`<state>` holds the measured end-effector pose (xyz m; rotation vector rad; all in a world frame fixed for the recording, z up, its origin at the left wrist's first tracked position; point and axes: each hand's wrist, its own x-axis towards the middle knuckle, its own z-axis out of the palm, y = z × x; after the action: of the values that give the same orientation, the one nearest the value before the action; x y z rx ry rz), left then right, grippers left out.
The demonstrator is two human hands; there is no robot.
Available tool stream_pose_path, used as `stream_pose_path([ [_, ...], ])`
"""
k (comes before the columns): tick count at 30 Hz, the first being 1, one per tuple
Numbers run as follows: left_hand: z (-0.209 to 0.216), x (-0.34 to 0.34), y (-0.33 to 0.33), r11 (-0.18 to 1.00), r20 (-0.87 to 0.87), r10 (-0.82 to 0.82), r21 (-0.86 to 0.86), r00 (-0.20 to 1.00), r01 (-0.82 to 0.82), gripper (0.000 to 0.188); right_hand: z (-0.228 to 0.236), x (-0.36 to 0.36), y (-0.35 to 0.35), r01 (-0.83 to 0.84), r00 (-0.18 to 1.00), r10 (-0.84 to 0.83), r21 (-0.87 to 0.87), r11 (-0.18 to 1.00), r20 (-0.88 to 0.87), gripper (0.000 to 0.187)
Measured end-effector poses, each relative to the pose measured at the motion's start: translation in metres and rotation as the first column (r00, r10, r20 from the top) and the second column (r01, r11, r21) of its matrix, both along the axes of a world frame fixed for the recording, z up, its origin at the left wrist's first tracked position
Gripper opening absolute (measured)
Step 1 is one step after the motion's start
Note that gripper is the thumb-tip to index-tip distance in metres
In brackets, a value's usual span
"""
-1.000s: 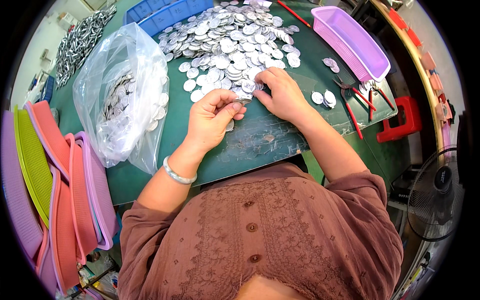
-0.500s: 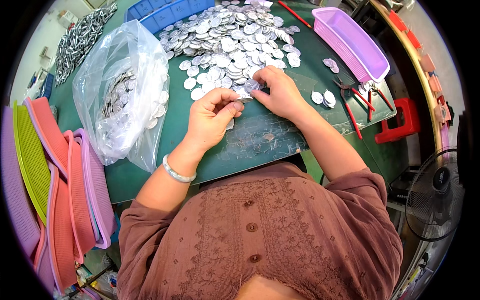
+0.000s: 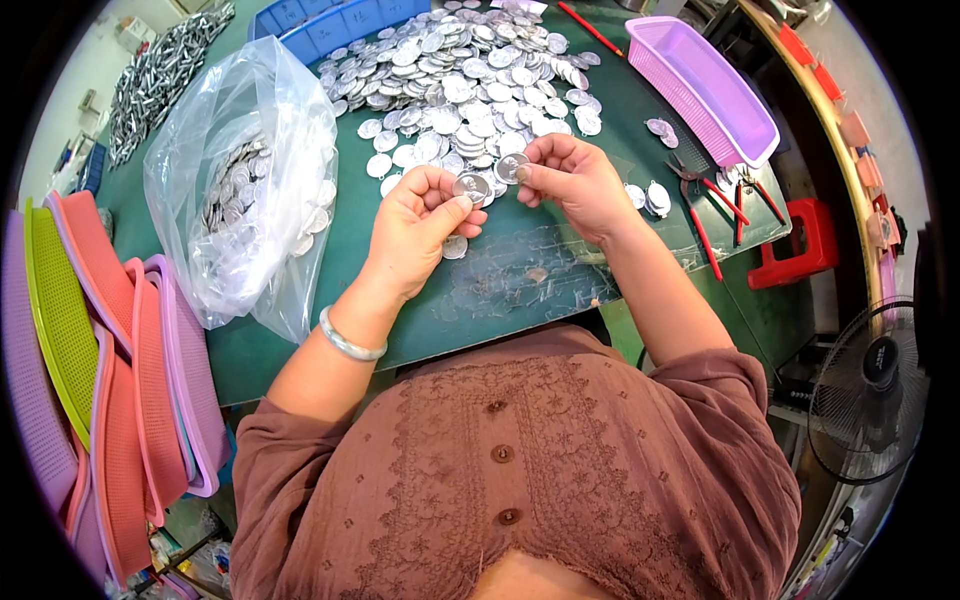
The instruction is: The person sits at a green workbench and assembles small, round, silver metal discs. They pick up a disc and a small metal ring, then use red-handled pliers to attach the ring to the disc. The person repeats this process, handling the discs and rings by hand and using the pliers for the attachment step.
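Between thumb and fingers, my left hand pinches a round silver medallion, its face turned up. Close beside it, my right hand grips another silver medallion by its edge. The two discs are near each other but look apart. A single loose medallion lies on the green table just below my left fingers. Beyond both hands spreads a large heap of silver medallions. Left of my left hand stands a clear plastic bag with many more medallions inside.
Red-handled pliers and a purple basket sit on the right of the green table. A blue divided bin stands at the back. Stacked coloured baskets crowd the left; a red stool and black fan are right.
My right hand has drawn back from the heap's edge with a medallion in its fingers. The medallion in my left hand has turned from edge-on to face up.
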<state>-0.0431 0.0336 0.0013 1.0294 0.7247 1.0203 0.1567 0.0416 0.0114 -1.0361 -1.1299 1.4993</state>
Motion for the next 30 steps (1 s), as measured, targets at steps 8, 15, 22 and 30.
stream_pose_path([
  [8,0.002,0.000,0.000,0.997,0.027,-0.015,-0.074,1.000,0.016,0.010,0.008,-0.012,-0.015,-0.049,0.972,0.034,-0.061,0.997,-0.232,0.011],
  [15,0.004,-0.003,0.003,0.990,0.067,-0.042,-0.132,0.997,0.051,0.015,0.004,-0.013,-0.016,0.001,0.969,-0.046,-0.184,0.983,-0.244,0.009],
  [22,0.003,-0.003,0.004,0.981,0.114,-0.080,-0.170,0.990,0.099,0.023,0.000,-0.012,-0.017,0.016,0.962,-0.078,-0.230,0.973,-0.262,0.010],
  [30,0.004,-0.005,0.003,0.973,0.164,-0.095,-0.191,0.982,0.126,0.028,-0.004,-0.010,-0.016,-0.018,0.952,-0.055,-0.236,0.972,-0.300,0.009],
])
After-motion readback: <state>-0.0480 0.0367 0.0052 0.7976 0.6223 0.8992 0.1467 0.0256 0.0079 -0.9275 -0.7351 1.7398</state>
